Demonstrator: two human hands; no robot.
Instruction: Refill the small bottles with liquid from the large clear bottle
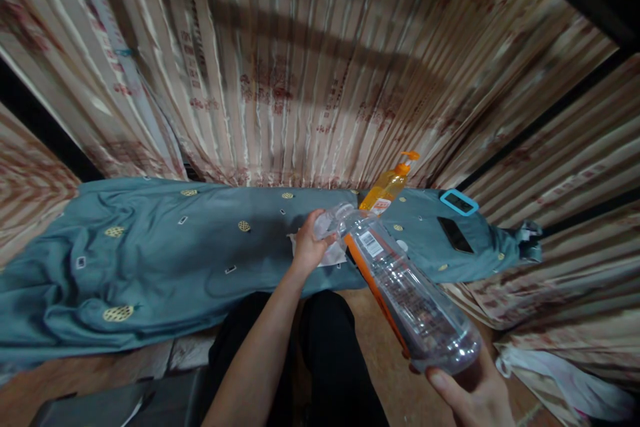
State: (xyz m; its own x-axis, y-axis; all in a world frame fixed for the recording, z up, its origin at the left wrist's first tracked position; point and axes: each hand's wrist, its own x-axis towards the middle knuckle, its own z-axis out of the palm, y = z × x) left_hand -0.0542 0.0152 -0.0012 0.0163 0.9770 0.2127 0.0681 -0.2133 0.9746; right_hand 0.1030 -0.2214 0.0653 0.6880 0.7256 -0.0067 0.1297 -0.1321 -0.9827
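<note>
My right hand [473,387] is closed around the base of a large clear plastic bottle [415,293] with an orange and printed label. The bottle lies tilted, its neck pointing up and to the left, and no liquid can be made out inside. My left hand [311,243] is closed on a small clear plastic piece [327,221] right at the bottle's mouth; its exact kind is hard to tell. Below that hand, a white tissue-like sheet [334,255] lies on the cloth. Behind the bottle stands a pump bottle [385,190] of yellow liquid with an orange pump head.
A teal cloth with pineapple prints [160,247] covers the long surface before me. On its right lie a dark phone [455,235], a blue-framed object [459,202] and a small white disc [403,245]. Patterned curtains [280,80] hang close behind. A dark box-like object [120,403] sits lower left.
</note>
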